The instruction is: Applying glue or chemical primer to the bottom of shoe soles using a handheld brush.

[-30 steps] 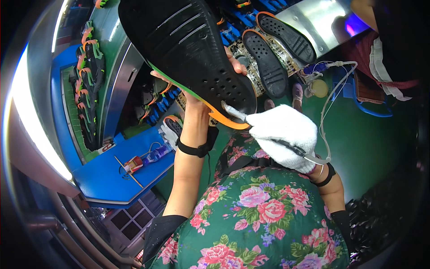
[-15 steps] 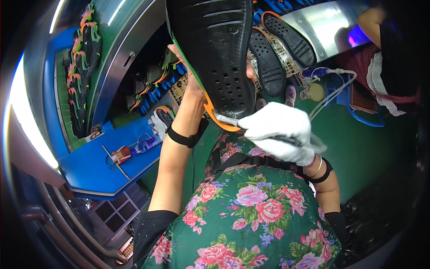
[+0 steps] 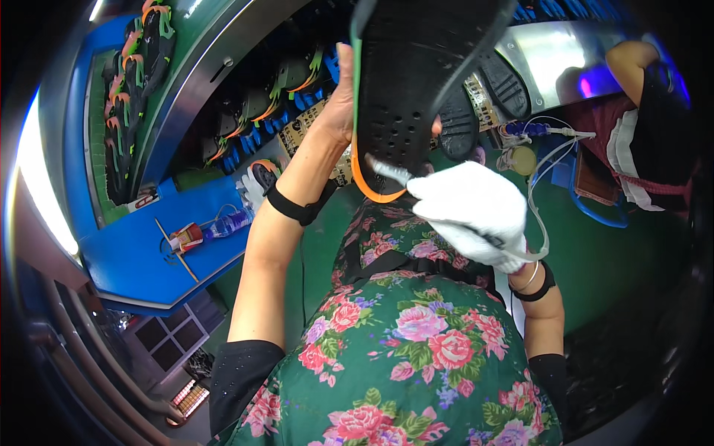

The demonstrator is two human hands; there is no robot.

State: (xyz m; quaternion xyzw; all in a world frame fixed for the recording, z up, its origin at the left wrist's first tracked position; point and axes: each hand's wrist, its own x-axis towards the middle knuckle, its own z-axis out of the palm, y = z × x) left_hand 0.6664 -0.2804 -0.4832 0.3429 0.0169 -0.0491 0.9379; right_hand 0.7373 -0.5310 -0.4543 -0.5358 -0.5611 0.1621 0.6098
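Note:
My left hand [image 3: 342, 100] grips a large black shoe sole [image 3: 401, 97] from behind and holds it up in front of me. Its fingertips show past the sole's right edge. The sole is edged in green along the side and orange around the near end, with a group of small holes above that end. A white glove covers my right hand [image 3: 472, 212], closed around a small brush [image 3: 388, 172]. The pale brush head lies at the sole's near end, by the orange rim; the glove hides most of the handle.
Other black soles [image 3: 506, 82] rest on a rack beyond. A blue table [image 3: 141, 267] at left carries a bottle [image 3: 230, 221], a red-and-white container [image 3: 186, 236] and a thin stick. Another person's arm [image 3: 631, 56] is at far right, near a pale hose [image 3: 539, 178].
The sole has shifted right and tilted, its far end now leaning rightward. My left hand moved right with it. The brush has moved slightly up and right along the near end.

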